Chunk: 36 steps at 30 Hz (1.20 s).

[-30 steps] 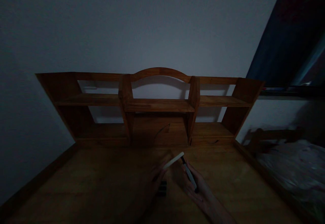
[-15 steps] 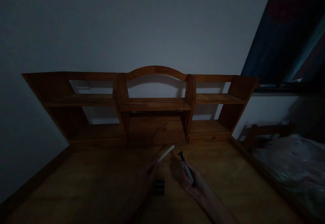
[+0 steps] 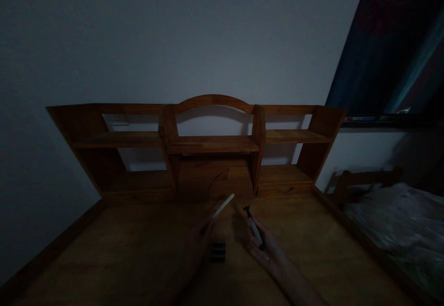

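Observation:
My right hand (image 3: pixel 265 250) is closed around a razor (image 3: pixel 255 230) with a grey handle and a small black forked head, which points up and away to the left. To its left, my left hand (image 3: pixel 199 239) lies in deep shadow. It grips a slim stick (image 3: pixel 225 205), pale toward the far end and dark at the near end, tilted up to the right. Dim light hides the exact kind of this stick. Between the two hands, a small black block (image 3: pixel 218 253) with several ridges or slots rests on the wooden desk (image 3: pixel 312 246).
Behind the hands stands a wooden shelf unit (image 3: pixel 213 145) with open compartments against the wall (image 3: pixel 208 38). A raised wooden edge (image 3: pixel 367 246) borders the desk's right side. Beyond it lies a heap of clear plastic (image 3: pixel 395 218). A dark curtain (image 3: pixel 367 52) hangs at upper right.
The pale stick in my left hand has shifted slightly left and up. My right hand and the razor stay almost in place. The camera view has moved a little.

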{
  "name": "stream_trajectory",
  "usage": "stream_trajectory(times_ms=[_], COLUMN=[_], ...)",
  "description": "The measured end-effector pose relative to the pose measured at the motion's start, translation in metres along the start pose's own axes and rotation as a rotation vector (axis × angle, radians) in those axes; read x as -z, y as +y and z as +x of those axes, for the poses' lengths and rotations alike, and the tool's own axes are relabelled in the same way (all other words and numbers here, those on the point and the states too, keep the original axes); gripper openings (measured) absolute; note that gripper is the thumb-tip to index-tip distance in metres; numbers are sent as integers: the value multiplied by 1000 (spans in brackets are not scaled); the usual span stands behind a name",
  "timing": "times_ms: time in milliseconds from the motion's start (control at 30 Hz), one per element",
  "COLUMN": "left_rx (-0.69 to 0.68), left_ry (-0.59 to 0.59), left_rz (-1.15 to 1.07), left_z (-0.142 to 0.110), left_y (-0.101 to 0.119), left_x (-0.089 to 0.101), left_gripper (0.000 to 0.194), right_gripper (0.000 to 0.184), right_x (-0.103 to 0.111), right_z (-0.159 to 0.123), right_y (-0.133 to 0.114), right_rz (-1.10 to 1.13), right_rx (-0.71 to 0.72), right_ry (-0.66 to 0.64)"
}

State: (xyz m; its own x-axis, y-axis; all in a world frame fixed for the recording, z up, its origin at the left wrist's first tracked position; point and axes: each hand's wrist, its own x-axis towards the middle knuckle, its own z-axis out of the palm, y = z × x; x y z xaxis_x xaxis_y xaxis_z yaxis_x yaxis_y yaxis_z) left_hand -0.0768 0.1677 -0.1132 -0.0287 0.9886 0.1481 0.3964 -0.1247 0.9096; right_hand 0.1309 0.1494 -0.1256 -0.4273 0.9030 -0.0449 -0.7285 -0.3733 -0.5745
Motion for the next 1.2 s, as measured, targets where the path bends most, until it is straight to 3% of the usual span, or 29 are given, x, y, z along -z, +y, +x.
stream_trajectory(times_ms=[200,433,500,700,867,1067,1200], left_rx=[-171,-9,-17,-177,-66,-208,-81], left_ry=[-106,33,56,-65,53,-76,-33], left_rz=[16,-66,-82,-39,-19,15,45], left_z=[-10,7,5,-6,3,-1,0], left_y=[3,-7,-6,-2,-11,-13,-10], left_x=[-6,3,4,-6,0,-6,-5], left_gripper=[35,42,42,35,43,36,39], right_gripper=[27,25,25,27,28,28,29], right_x=[-6,-9,-9,-10,-6,-4,-5], right_z=[-1,-1,-2,-2,-1,0,-1], right_y=[-2,-3,-2,0,3,5,5], right_rz=[-1,-3,-2,-43,-47,-57,-79], right_rx=[16,20,19,3,26,-8,-17], right_ry=[-35,-15,-17,-59,-13,0,-27])
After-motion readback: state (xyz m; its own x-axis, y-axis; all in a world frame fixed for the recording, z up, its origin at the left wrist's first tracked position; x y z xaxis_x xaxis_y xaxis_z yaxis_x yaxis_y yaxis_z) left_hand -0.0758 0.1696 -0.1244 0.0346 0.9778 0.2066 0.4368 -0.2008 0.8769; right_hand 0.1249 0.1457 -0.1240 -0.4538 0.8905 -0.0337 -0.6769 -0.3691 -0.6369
